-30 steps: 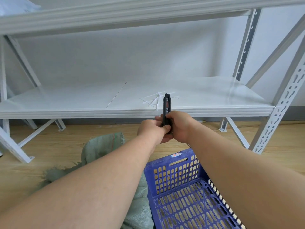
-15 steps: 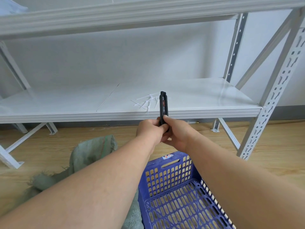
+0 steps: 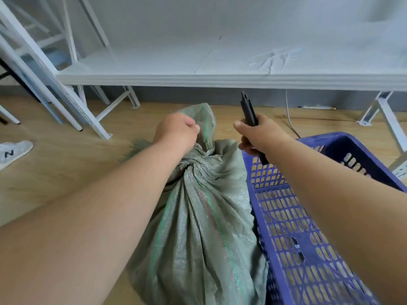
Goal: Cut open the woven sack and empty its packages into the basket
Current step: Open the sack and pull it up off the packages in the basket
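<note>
A green woven sack [image 3: 198, 216] stands on the wooden floor, tied at its neck with a loose top flap above the knot. My left hand [image 3: 176, 130] grips that top flap. My right hand [image 3: 257, 135] holds a black utility knife [image 3: 247, 108] upright, to the right of the sack's top and apart from it. The blue perforated plastic basket [image 3: 308, 216] sits right beside the sack, under my right forearm; nothing shows inside it.
A white metal shelf [image 3: 220, 78] runs across the back, with white plastic strips [image 3: 273, 60] lying on its board. Shelf legs and braces stand at the left and right. A grey sneaker [image 3: 13, 150] sits at the far left. A white cable [image 3: 288, 115] lies on the floor.
The view has dropped and swung left, from the shelf to the sack. My left hand left the knife and took hold of the sack's top. My right hand alone keeps the knife.
</note>
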`<state>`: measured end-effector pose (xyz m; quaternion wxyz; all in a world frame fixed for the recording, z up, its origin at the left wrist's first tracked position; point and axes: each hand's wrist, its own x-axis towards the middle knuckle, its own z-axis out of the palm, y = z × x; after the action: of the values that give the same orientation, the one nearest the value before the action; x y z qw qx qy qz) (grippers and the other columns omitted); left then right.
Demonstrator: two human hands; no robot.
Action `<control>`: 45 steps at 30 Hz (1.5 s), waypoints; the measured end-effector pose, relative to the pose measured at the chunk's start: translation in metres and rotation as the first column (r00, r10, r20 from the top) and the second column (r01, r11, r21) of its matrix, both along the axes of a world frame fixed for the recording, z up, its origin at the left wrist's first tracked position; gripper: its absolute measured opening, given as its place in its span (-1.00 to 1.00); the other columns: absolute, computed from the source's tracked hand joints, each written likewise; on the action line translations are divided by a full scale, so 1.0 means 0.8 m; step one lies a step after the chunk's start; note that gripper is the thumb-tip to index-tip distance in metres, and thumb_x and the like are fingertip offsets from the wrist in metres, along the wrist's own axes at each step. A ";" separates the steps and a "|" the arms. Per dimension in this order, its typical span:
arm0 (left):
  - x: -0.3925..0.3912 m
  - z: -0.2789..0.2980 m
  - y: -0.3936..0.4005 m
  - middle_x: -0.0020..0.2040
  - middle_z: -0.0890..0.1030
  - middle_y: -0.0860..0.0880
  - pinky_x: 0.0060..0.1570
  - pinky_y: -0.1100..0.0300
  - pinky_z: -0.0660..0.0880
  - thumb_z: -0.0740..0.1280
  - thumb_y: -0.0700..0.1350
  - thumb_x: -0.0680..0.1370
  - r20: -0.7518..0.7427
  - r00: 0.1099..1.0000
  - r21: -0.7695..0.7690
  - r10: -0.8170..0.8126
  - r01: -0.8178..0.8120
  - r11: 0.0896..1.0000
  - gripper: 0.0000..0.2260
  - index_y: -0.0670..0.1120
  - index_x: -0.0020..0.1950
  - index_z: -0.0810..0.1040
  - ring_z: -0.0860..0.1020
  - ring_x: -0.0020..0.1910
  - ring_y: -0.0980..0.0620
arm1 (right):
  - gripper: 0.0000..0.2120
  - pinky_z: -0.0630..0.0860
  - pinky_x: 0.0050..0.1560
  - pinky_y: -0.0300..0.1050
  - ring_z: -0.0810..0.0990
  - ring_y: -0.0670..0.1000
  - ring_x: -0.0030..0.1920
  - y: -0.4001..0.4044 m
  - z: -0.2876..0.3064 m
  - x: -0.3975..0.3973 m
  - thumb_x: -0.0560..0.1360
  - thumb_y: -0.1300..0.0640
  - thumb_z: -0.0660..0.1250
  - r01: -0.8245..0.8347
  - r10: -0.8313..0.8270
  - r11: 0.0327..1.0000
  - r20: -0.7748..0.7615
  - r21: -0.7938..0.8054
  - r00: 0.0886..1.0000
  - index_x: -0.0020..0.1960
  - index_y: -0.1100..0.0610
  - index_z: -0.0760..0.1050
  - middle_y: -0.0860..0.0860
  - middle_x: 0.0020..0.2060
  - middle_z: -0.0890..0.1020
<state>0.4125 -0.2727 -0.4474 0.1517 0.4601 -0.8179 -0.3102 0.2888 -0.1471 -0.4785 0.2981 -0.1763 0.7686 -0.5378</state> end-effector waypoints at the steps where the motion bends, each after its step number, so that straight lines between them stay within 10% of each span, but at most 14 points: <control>1: 0.012 -0.006 0.000 0.21 0.57 0.00 0.13 0.13 0.49 0.36 -0.03 0.54 -0.004 0.999 -0.017 0.050 -0.050 0.999 -0.81 0.05 0.14 0.59 0.55 0.14 -0.04 | -0.68 0.48 -0.37 -0.19 0.55 -0.04 -0.35 -0.004 -0.002 0.010 0.52 -0.01 0.36 -0.023 0.024 1.000 -0.079 0.015 0.997 0.20 0.10 0.47 -0.02 -0.27 0.52; 5: 0.054 -0.030 0.012 0.29 0.39 -0.04 0.12 0.17 0.36 0.37 0.05 0.51 -0.146 0.956 -0.031 0.254 -0.261 0.965 -0.62 0.04 0.29 0.41 0.42 0.26 -0.08 | -0.62 0.35 -0.40 -0.23 0.43 -0.08 -0.39 -0.005 0.001 0.049 0.39 -0.21 0.44 -0.039 0.046 0.998 -0.173 0.045 0.984 0.04 0.05 0.56 -0.08 -0.35 0.49; 11: 0.020 -0.097 -0.071 0.16 0.61 -0.10 0.02 -0.19 0.51 0.21 0.56 -0.11 -0.105 0.849 0.742 0.517 -0.279 0.609 0.03 0.02 0.23 0.47 0.60 0.02 -0.27 | -0.43 0.60 0.01 0.03 0.64 0.04 -0.01 -0.019 0.006 0.109 0.17 -0.26 0.57 -0.058 0.075 0.996 -0.261 0.071 0.963 0.04 0.03 0.54 -0.02 -0.07 0.66; 16: 0.029 0.003 -0.014 0.17 0.62 -0.05 0.00 0.04 0.55 0.21 0.33 0.50 -0.576 0.760 0.717 0.301 0.293 0.633 -0.43 -0.06 0.32 0.44 0.63 0.05 -0.03 | -0.04 0.40 0.17 -0.16 0.49 0.02 0.28 -0.028 -0.001 0.132 0.16 -0.16 0.62 0.010 0.046 0.986 -0.337 0.164 0.940 0.45 0.00 0.28 -0.02 0.26 0.54; 20: 0.048 0.028 0.010 0.14 0.62 -0.01 0.16 0.11 0.46 0.23 0.00 0.62 -0.804 0.593 0.374 0.042 0.449 0.811 -0.70 -0.08 0.31 0.40 0.64 0.03 0.17 | -0.39 0.60 0.07 0.08 0.66 0.10 -0.01 -0.024 -0.022 0.116 0.06 -0.06 0.54 0.453 -0.450 0.884 0.059 -0.116 0.891 0.09 0.02 0.54 0.01 -0.04 0.68; 25: 0.072 -0.021 0.036 0.30 0.48 0.03 0.32 0.10 0.37 0.49 0.13 0.37 -0.291 0.893 0.005 -0.343 0.360 0.933 -0.36 0.02 0.38 0.36 0.44 0.27 0.09 | -0.43 0.60 -0.08 0.28 0.71 0.18 -0.14 0.032 -0.081 0.067 0.10 0.06 0.53 0.790 -0.558 0.600 0.643 -0.125 0.526 0.10 0.11 0.57 0.11 -0.03 0.70; 28: 0.077 -0.059 0.067 0.53 0.21 -0.02 0.46 -0.11 0.16 0.50 0.29 0.25 0.230 0.798 0.052 -0.558 0.562 0.825 -0.01 0.05 0.53 0.09 0.20 0.50 -0.07 | -0.83 0.58 -0.12 -0.01 0.58 0.03 -0.34 0.080 -0.110 0.066 0.44 0.08 0.39 0.823 -0.657 0.565 0.634 0.055 0.409 -0.12 0.17 0.47 0.05 -0.28 0.60; 30: 0.072 -0.083 0.088 0.58 0.09 0.00 0.49 -0.20 -0.02 0.47 0.31 0.28 0.404 0.674 0.074 -0.618 0.649 0.757 0.03 0.08 0.57 -0.04 0.04 0.55 -0.07 | -0.73 0.39 -0.51 -0.27 0.36 -0.08 -0.60 0.111 -0.120 0.077 0.56 0.17 0.27 0.836 -0.692 0.536 0.628 0.116 0.356 -0.30 0.14 0.31 -0.02 -0.56 0.40; 33: 0.053 -0.102 0.105 0.55 0.16 -0.03 0.49 -0.19 -0.05 0.47 0.27 0.31 0.441 0.650 0.050 -0.619 0.671 0.740 0.02 0.01 0.57 -0.04 0.12 0.53 -0.06 | -0.70 0.33 -0.67 -0.29 0.33 -0.14 -0.74 0.149 -0.123 0.084 0.56 0.13 0.19 0.855 -0.684 0.517 0.621 0.043 0.382 -0.32 0.11 0.21 -0.06 -0.73 0.37; 39: 0.035 -0.120 0.139 0.49 0.29 -0.02 0.42 -0.02 0.17 0.35 -0.32 0.45 0.396 0.564 -0.117 -0.725 0.814 0.569 -0.20 0.10 0.56 0.05 0.25 0.45 -0.07 | -0.91 0.41 -0.35 -0.25 0.43 -0.09 -0.41 0.176 -0.071 0.079 0.56 0.15 0.21 0.955 -0.920 0.293 0.260 -0.047 0.295 0.00 0.16 0.44 0.01 -0.24 0.50; 42: 0.034 -0.125 0.157 0.43 0.37 -0.02 0.30 0.07 0.31 0.26 -0.39 0.47 0.547 0.322 -0.052 -0.772 0.934 0.353 -0.29 0.19 0.49 0.26 0.35 0.37 -0.09 | -0.94 0.48 -0.38 -0.21 0.46 -0.11 -0.45 0.152 -0.054 0.087 0.57 0.12 0.28 0.777 -0.775 0.602 0.099 -0.187 0.624 0.04 0.05 0.48 -0.02 -0.11 0.66; 45: 0.029 -0.125 0.149 0.29 0.52 -0.05 0.21 0.15 0.44 0.28 -0.25 0.47 0.460 0.289 0.107 -0.839 0.920 0.376 -0.48 0.23 0.33 0.47 0.49 0.26 -0.09 | -0.79 0.56 -0.27 -0.14 0.60 -0.03 -0.33 0.128 -0.072 0.095 0.57 0.06 0.29 0.440 -0.439 0.893 -0.035 0.090 0.898 0.19 0.06 0.49 0.04 -0.05 0.64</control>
<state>0.4361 -0.1532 -0.5471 -0.1940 -0.0271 -0.9685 -0.1535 0.3645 -0.0446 -0.5364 0.1717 0.0127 0.8154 -0.5527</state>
